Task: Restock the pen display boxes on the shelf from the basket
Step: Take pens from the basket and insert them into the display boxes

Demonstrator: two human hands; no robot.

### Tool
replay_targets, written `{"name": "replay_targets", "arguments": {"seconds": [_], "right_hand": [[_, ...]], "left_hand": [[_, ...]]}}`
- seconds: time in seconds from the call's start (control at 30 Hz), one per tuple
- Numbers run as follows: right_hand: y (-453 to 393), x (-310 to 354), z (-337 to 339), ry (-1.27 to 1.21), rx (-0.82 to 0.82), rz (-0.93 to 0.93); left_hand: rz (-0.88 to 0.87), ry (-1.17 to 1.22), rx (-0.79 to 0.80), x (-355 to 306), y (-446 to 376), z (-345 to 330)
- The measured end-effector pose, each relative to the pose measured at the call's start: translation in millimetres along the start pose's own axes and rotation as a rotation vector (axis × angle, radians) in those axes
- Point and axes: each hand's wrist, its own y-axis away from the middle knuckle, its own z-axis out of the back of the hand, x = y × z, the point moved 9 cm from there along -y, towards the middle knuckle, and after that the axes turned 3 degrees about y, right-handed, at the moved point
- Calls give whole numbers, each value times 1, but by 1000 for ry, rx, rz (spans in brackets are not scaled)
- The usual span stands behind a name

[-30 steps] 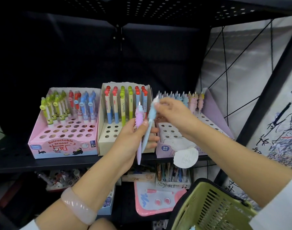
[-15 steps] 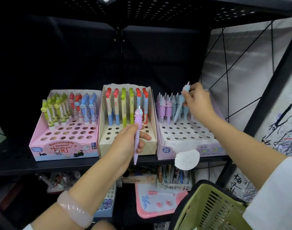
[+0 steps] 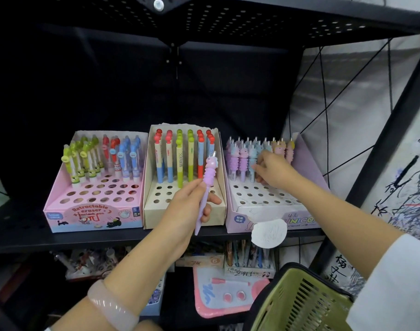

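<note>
**Unicorn pen in one hand, the other at the lilac box**

Three cardboard display boxes are sitting side by side on the black perforated metal shelf (image 3: 61, 240), each with a stepped top punched with round holes. The pink box (image 3: 94, 211) is carrying glossy plastic eraser pens with green, red and blue caps in its back rows. The cream box (image 3: 154, 211) is holding slim two-tone pens with rounded knob tops. The lilac box (image 3: 271, 211) is showing ribbed, soft-looking unicorn pens in purple, blue and pink along its back rows, and a white round tag (image 3: 269, 232) is hanging at its front edge.

The left hand (image 3: 190, 206) is holding a purple unicorn pen (image 3: 205, 194) upright in front of the cream box; its fingers (image 3: 212, 200) are curling round the smooth lower barrel, thumb pressing from the near side. The right hand (image 3: 273, 169) is reaching into the lilac box, fingers bunched and touching the blue pens in the back rows; I cannot tell whether it is pinching one.

The olive slotted plastic basket (image 3: 297, 304) is hanging at lower right.
</note>
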Motion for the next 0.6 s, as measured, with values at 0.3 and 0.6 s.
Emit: {"name": "replay_targets", "arguments": {"seconds": [0.3, 0.6], "right_hand": [[51, 75, 8, -649, 75, 226], [40, 54, 63, -798, -356, 148]], "left_hand": [[-69, -67, -7, -2, -2, -10], [-290, -438, 4, -25, 2, 3]]}}
